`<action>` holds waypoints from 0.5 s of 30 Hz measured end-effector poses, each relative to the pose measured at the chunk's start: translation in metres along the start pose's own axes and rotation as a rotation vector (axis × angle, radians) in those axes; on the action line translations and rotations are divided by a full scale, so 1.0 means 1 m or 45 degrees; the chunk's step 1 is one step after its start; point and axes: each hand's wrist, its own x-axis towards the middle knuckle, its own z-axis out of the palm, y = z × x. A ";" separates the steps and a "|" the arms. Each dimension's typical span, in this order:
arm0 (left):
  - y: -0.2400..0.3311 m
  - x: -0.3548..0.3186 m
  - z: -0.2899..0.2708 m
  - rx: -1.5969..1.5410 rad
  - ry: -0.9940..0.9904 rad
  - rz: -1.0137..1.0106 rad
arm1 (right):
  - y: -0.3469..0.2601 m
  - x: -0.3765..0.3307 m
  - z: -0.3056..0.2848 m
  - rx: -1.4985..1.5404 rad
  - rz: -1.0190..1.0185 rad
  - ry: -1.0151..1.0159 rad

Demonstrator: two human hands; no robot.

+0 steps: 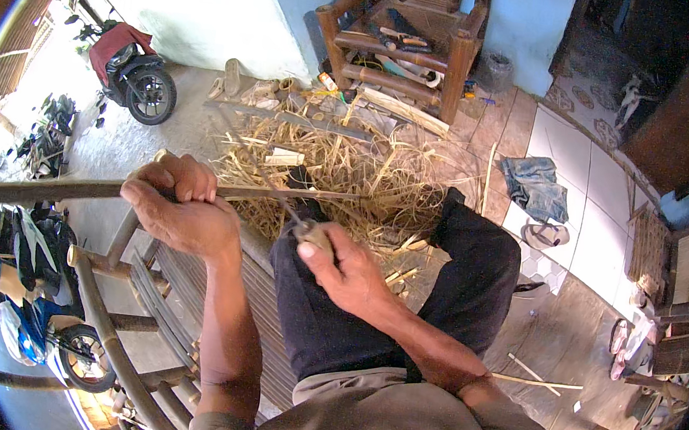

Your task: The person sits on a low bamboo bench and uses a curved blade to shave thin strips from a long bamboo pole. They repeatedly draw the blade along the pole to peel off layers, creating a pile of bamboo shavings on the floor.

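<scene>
My left hand (182, 206) is closed around a long bamboo strip (45, 190), which runs from the far left across to above my knees. In my right hand (346, 276) is a knife (317, 239), its pale handle wrapped by my fingers. The thin blade points up and left, crossing the strip just right of my left hand; whether it touches the strip I cannot tell. Beneath and beyond the strip lies a heap of bamboo shavings (396, 199), spread around my dark-trousered legs.
I sit on a bamboo bench (110, 329). A wooden chair (409, 41) with tools on it stands ahead. Motorbikes (144, 81) are parked at the left. Denim shorts (535, 187) and sandals (546, 234) lie on the floor at the right.
</scene>
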 end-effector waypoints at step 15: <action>-0.010 0.005 0.047 0.313 0.185 0.196 | -0.006 0.042 0.014 0.045 -0.094 -0.030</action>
